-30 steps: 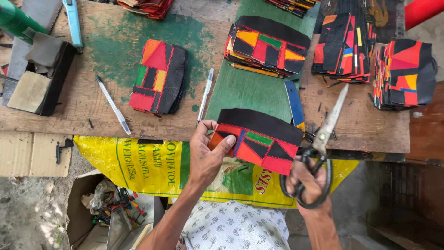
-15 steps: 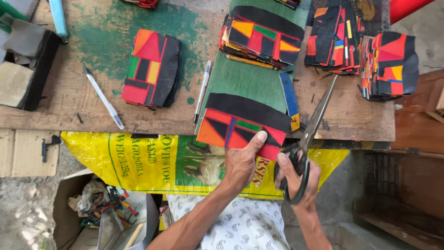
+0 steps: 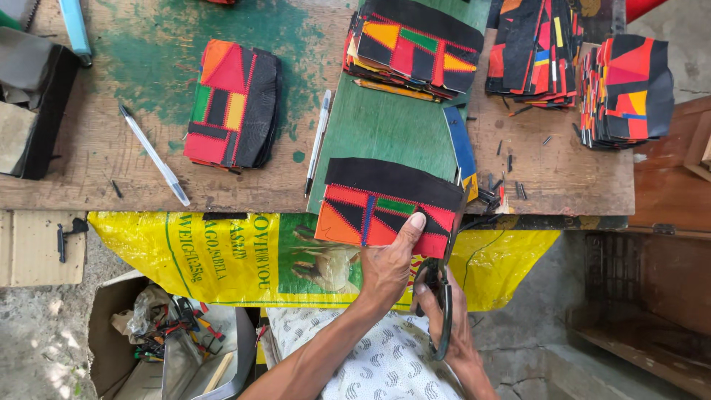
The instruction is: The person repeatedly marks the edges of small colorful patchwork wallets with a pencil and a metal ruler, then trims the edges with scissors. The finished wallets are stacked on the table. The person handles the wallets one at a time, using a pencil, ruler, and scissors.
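My left hand (image 3: 390, 267) pinches the near edge of a patchwork fabric piece (image 3: 374, 200), black along the top with red, orange, blue and green patches, held over the front edge of the wooden table (image 3: 126, 159). Just right of it my right hand (image 3: 453, 326) grips the black handles of a pair of scissors (image 3: 443, 285). The blades point up along the piece's right edge.
A green board (image 3: 385, 126) lies under the piece. Stacks of patchwork pieces sit at left (image 3: 233, 104), top middle (image 3: 415, 48) and right (image 3: 626, 89). Two pens (image 3: 154, 154) (image 3: 319, 141) lie on the table. A yellow sack (image 3: 222, 255) hangs below; an open cardboard box (image 3: 148, 333) stands beneath it.
My left hand slid right along the patchwork piece. The scissors swung from a slant at the right to upright against the piece's right edge.
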